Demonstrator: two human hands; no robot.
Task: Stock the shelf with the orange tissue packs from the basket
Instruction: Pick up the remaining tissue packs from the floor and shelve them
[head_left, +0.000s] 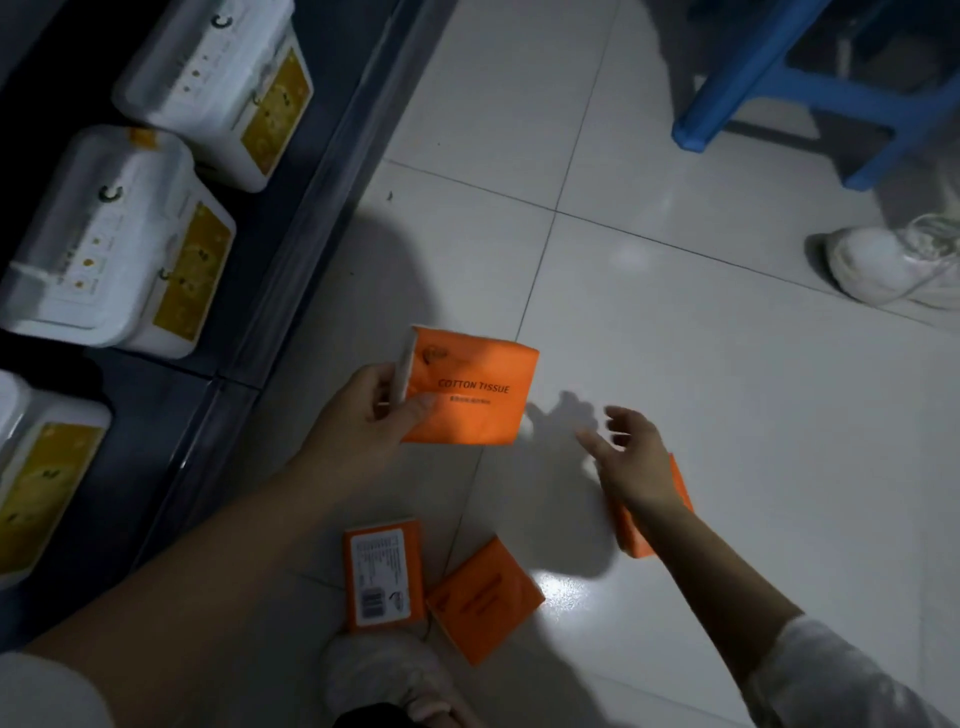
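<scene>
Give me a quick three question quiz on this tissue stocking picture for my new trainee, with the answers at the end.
1. True or false: the left hand holds an orange tissue pack.
2. How many orange packs lie on the floor? A one, B three, C six.
3. Short answer: which hand holds nothing?
Key: 1 true. 2 B, two near the foot and one partly under the other hand. 3 the right hand, fingers spread above a floor pack.
</scene>
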